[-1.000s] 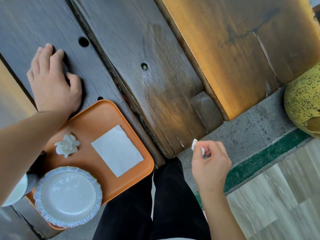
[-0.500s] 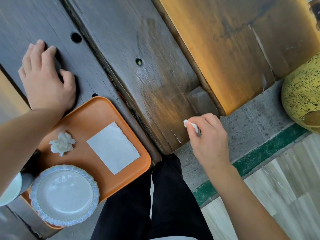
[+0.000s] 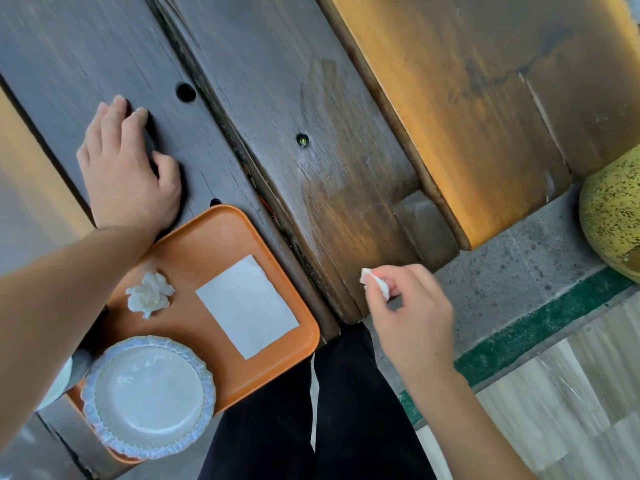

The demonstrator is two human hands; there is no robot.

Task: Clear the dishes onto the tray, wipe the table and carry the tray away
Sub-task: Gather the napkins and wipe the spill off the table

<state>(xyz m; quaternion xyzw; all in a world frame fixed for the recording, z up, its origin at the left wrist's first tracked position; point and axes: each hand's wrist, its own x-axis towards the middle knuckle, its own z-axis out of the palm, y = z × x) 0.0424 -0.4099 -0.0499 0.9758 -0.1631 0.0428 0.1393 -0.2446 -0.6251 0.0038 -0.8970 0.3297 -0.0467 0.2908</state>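
Right hand (image 3: 412, 323) pinches a tissue wad (image 3: 374, 282) at the table (image 3: 329, 188) edge beside the loaded tray (image 3: 207, 237), left hand (image 3: 128, 178) flat on wood; wiping best proceeds in overlapping strokes.

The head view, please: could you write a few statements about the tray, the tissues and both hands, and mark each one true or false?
1. The right hand pinches a small white tissue wad near the edge of the wooden table. True.
2. The left hand grips the rim of the orange tray. False: it rests flat on the table beyond the tray.
3. The white plate sits on the tray. True.
4. The flat napkin lies on top of the plate. False: it lies on the tray's bare surface, apart from the plate.
5. A crumpled tissue lies on the tray between the plate and the left wrist. True.
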